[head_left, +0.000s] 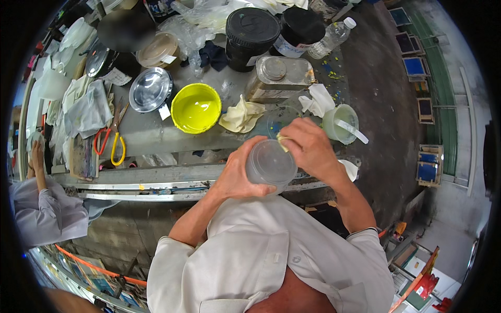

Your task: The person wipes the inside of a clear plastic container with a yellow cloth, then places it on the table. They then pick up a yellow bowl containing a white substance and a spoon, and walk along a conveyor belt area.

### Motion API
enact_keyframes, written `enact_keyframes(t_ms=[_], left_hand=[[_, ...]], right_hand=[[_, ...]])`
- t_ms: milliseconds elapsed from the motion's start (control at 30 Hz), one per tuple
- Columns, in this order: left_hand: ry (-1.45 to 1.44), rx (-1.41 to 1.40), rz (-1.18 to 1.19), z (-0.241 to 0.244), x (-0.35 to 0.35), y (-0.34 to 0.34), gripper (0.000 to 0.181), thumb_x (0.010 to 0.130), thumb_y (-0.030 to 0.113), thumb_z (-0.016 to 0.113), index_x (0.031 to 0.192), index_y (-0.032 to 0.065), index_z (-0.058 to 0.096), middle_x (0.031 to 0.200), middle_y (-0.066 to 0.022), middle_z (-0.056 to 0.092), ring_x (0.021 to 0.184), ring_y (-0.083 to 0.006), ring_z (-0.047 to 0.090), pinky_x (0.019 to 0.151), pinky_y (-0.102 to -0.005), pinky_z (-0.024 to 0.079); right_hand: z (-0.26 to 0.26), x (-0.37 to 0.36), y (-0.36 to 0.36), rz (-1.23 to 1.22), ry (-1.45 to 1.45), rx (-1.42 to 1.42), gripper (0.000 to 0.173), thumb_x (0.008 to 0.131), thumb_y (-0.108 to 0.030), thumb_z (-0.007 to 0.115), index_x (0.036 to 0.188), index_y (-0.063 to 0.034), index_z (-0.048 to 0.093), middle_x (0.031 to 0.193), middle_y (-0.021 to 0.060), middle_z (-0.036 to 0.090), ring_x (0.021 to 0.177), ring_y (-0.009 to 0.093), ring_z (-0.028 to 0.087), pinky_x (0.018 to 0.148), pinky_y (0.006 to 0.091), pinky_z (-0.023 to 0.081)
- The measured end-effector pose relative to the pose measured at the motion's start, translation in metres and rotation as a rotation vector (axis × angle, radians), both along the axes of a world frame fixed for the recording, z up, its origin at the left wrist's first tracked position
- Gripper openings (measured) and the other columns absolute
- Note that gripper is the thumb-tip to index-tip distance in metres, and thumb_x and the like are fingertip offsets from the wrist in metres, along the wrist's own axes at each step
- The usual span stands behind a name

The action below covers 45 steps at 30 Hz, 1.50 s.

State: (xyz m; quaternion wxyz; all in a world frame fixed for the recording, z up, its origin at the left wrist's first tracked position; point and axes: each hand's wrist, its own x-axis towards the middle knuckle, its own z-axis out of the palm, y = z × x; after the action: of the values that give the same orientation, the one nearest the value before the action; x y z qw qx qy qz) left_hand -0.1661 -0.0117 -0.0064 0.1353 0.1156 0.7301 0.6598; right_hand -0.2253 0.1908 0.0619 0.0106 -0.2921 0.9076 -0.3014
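Observation:
My left hand is wrapped around a clear plastic tub near my chest, thumb along its lower side. At the tub's upper right rim, my right hand pinches a small pale yellow cloth. Past the tub, a clear round lid lies on the table. A crumpled cream cloth sits beside a tub of bright yellow paint. To the right, a translucent cup has a white stick leaning out of it. A metal can stands behind the cloth.
Black lidded jars and a plastic bottle stand at the back. Scissors, rags and a dark tub with a clear lid are on the left. Metal rails edge the table. At far left is another person's sleeve.

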Motion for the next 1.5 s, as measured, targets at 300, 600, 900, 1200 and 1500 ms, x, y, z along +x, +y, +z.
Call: enact_keyframes(t_ms=[300, 600, 900, 1200, 1500], left_hand=[[-0.027, 0.01, 0.068, 0.001, 0.003, 0.004, 0.1, 0.05, 0.035, 0.084, 0.134, -0.0026, 0.045, 0.118, -0.0208, 0.064, 0.11, -0.033, 0.063, 0.098, -0.0402, 0.047], [0.111, -0.152, 0.078, 0.014, 0.03, 0.027, 0.098, 0.05, 0.028, 0.086, 0.134, -0.0025, 0.044, 0.119, -0.0212, 0.061, 0.109, -0.0361, 0.062, 0.095, -0.0419, 0.048], [0.287, -0.302, 0.324, 0.022, 0.065, 0.05, 0.099, 0.05, 0.024, 0.088, 0.134, -0.0021, 0.042, 0.118, -0.0217, 0.06, 0.106, -0.0355, 0.063, 0.09, -0.0423, 0.052], [0.37, -0.339, 0.528, -0.001, 0.093, 0.052, 0.136, 0.049, 0.024, 0.093, 0.15, 0.0019, 0.005, 0.135, -0.021, 0.049, 0.119, -0.0332, 0.056, 0.101, -0.0428, 0.047], [0.451, -0.454, 0.585, -0.004, 0.102, 0.062, 0.139, 0.047, 0.024, 0.095, 0.149, -0.0054, 0.006, 0.134, -0.0228, 0.051, 0.115, -0.0392, 0.057, 0.096, -0.0463, 0.048]], right_hand=[[0.037, 0.038, 0.011, 0.196, -0.367, -0.311, 0.023, 0.075, -0.004, 0.075, 0.097, -0.0014, 0.069, 0.089, 0.0106, 0.066, 0.082, 0.027, 0.062, 0.074, 0.0363, 0.05], [0.007, 0.063, 0.022, 0.174, -0.331, -0.389, 0.025, 0.073, -0.003, 0.077, 0.097, -0.0028, 0.071, 0.09, 0.0086, 0.066, 0.08, 0.026, 0.061, 0.071, 0.0366, 0.05], [-0.025, 0.037, 0.026, -0.139, -0.117, -0.144, 0.01, 0.083, -0.005, 0.068, 0.091, 0.001, 0.067, 0.08, 0.0147, 0.061, 0.071, 0.032, 0.061, 0.065, 0.0381, 0.048], [0.006, 0.048, 0.062, -0.21, -0.441, -0.439, 0.023, 0.08, 0.001, 0.069, 0.102, -0.0003, 0.062, 0.092, 0.0117, 0.067, 0.082, 0.023, 0.066, 0.072, 0.0326, 0.052], [-0.015, 0.089, 0.026, 0.363, 0.035, -0.413, 0.033, 0.072, 0.002, 0.073, 0.104, -0.0045, 0.067, 0.098, 0.011, 0.062, 0.084, 0.027, 0.061, 0.07, 0.0368, 0.052]])
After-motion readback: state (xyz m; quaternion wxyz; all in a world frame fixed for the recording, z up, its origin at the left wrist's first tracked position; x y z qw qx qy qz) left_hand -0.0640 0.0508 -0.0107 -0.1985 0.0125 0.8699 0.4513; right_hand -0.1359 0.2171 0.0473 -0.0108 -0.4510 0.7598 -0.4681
